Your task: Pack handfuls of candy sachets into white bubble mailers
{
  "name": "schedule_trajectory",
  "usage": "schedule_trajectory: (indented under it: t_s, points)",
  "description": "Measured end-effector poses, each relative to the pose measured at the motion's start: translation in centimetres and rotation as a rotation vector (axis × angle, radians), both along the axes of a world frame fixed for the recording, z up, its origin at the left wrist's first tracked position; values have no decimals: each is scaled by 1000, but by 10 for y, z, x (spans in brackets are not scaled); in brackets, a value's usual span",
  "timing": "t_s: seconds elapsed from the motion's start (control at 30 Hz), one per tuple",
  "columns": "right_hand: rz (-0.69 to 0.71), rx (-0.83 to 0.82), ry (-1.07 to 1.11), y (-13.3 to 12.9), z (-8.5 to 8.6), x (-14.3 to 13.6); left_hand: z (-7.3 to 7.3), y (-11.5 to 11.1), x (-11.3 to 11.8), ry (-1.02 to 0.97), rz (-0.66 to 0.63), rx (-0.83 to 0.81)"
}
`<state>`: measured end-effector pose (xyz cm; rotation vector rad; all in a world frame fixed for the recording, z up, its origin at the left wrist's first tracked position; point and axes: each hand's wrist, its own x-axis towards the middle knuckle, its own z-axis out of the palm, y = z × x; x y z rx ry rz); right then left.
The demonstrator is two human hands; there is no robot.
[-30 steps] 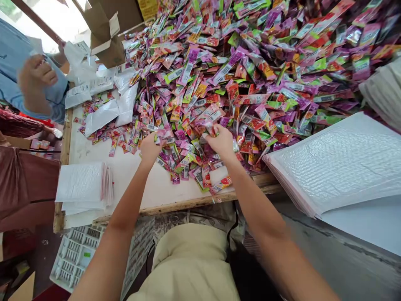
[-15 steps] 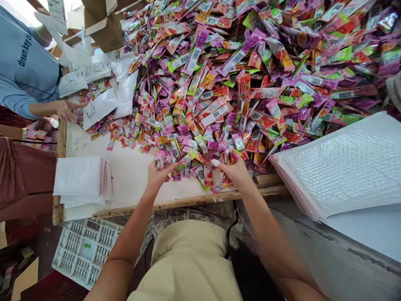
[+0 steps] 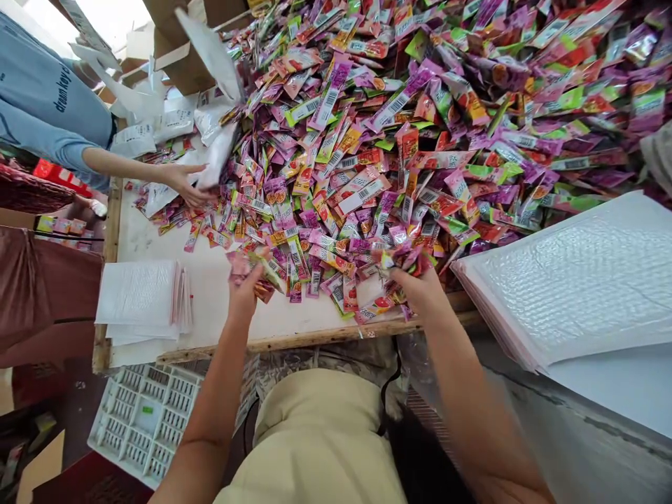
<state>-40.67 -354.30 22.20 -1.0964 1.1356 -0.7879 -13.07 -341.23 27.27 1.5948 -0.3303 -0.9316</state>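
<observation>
A great heap of coloured stick sachets (image 3: 362,189), purple, pink, red and green, covers most of the table. At its near left edge my left hand (image 3: 244,288) is closed around several sachets (image 3: 267,274) that stick out past the fingers. My right hand (image 3: 420,283) grips another small bunch of sachets (image 3: 407,259) over the front of the heap. Loose sachets (image 3: 344,290) lie on the white tabletop between the two hands. The fingertips of both hands are partly hidden by the sachets.
A stack of white bubble mailers (image 3: 137,294) lies at the left corner; larger mailers (image 3: 572,273) are piled at the right. The wooden table edge (image 3: 294,341) runs before me. A co-worker's hand (image 3: 186,183) reaches in from the left. A white plastic crate (image 3: 144,420) stands below.
My left hand has moved left with its sachets, and my right hand slightly right, so they are farther apart. The co-worker's hand has reached farther over the table, and a white mailer there has lifted.
</observation>
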Motion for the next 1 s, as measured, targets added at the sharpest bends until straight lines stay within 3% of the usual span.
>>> schedule_trajectory:
  t_s: [0.1, 0.17, 0.27, 0.37, 0.47, 0.57, 0.63, 0.73, 0.87, 0.93, 1.0]
  points:
    - [44, 2, -85, -7, 4, 18, 2, -9, 12, 85, -10, -83]
    - [85, -61, -67, -21, 7, 45, -5, -26, 18, -19, -5, -70]
    - [113, -130, 164, -46, 6, 91, -22, -57, 24, -490, -101, 78]
    - [146, -146, 523, -64, 0, 124, -37, -82, 27, -990, -381, 320]
    - [85, -129, 504, -73, -4, 130, -42, -86, 32, -1146, -493, 393]
    - [-50, -112, 100, -78, 3, 106, -32, -68, 37, -963, -308, 282]
    - [-126, -86, -102, -78, 12, 78, -21, -46, 39, -694, -133, 228]
    - [-147, -10, -192, -61, 23, 36, -6, -8, 32, -158, 74, 183]
    - [59, -6, -61, -9, 14, 4, -4, 33, 1, 505, 189, 87]
    - [174, -87, 123, 16, 4, 3, -11, 40, -17, 624, 159, 17]
    - [243, -237, 339, 29, -3, 11, -20, 32, -31, 527, 111, 51]
